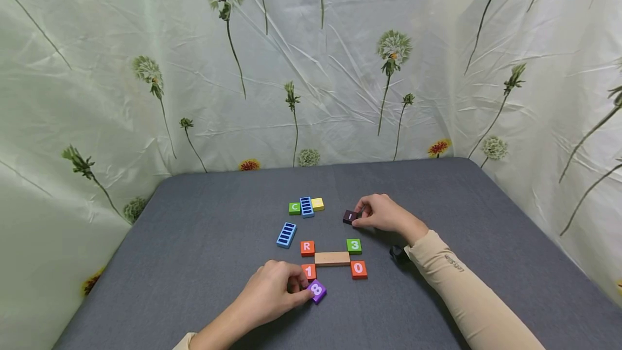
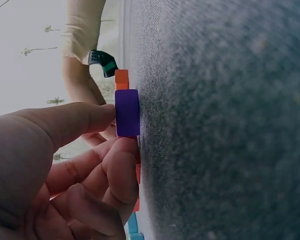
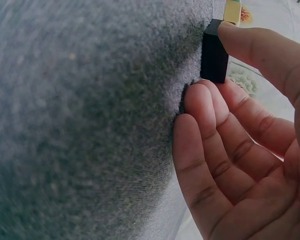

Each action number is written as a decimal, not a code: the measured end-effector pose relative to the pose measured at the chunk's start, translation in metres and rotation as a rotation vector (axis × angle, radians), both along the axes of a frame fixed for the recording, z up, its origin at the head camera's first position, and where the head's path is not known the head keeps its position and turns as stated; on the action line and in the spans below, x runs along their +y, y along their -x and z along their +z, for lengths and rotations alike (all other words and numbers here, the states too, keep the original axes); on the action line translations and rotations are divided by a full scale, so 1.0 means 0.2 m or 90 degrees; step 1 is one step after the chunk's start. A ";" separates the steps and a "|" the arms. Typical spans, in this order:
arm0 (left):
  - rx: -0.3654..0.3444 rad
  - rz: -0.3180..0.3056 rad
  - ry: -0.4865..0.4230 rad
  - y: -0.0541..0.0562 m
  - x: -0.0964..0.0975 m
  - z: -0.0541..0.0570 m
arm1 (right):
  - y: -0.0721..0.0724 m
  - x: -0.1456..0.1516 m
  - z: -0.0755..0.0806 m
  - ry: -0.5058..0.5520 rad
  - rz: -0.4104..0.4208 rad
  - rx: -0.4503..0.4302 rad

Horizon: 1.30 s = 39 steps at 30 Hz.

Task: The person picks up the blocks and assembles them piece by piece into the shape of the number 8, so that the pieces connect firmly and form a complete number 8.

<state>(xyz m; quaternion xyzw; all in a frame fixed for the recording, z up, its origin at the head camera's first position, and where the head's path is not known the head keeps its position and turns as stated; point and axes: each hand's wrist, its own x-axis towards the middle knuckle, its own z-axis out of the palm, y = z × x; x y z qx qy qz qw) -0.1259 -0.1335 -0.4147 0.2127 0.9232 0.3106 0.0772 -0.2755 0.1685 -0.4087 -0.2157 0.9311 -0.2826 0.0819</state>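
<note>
My left hand (image 1: pixel 274 290) pinches a purple tile marked 8 (image 1: pixel 317 290) between thumb and fingers, low at the cloth, as the left wrist view shows too. Just behind it lies an orange tile marked 1 (image 1: pixel 309 271), partly covered by the fingers. Farther back, my right hand (image 1: pixel 384 213) pinches a dark tile with a pale stroke (image 1: pixel 350 217), its thumb on one side and fingers on the other in the right wrist view. Between the hands a plain wooden block (image 1: pixel 332 258) lies among an orange R tile (image 1: pixel 307 248), a green 3 tile (image 1: pixel 353 246) and an orange 0 tile (image 1: pixel 358 269).
Toward the back, a green C tile (image 1: pixel 294 208), a blue slotted piece (image 1: pixel 306 207) and a yellow tile (image 1: pixel 317 204) sit side by side. A second blue slotted piece (image 1: pixel 286 235) lies nearer, at an angle. Grey cloth (image 1: pixel 204 231) covers the table; a flowered curtain hangs behind.
</note>
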 end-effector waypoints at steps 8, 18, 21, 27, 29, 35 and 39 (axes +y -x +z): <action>0.007 -0.010 -0.006 -0.01 0.00 0.02 | -0.01 -0.01 -0.01 0.003 -0.014 0.005; -0.003 -0.049 0.005 -0.01 0.01 0.03 | -0.03 0.01 -0.02 0.015 -0.034 0.026; 0.014 -0.055 0.011 -0.01 0.01 0.02 | -0.04 0.01 -0.01 0.015 -0.032 0.035; 0.042 -0.061 0.013 -0.01 0.00 0.01 | -0.09 0.04 0.01 0.019 -0.020 0.051; 0.044 -0.060 0.014 -0.01 0.00 0.01 | -0.11 0.04 0.02 0.024 -0.020 0.051; 0.052 -0.057 0.008 -0.01 0.00 0.01 | -0.15 0.06 0.03 0.034 -0.013 0.057; 0.057 -0.058 0.007 -0.01 0.00 0.01 | -0.19 0.06 0.04 0.037 -0.009 0.066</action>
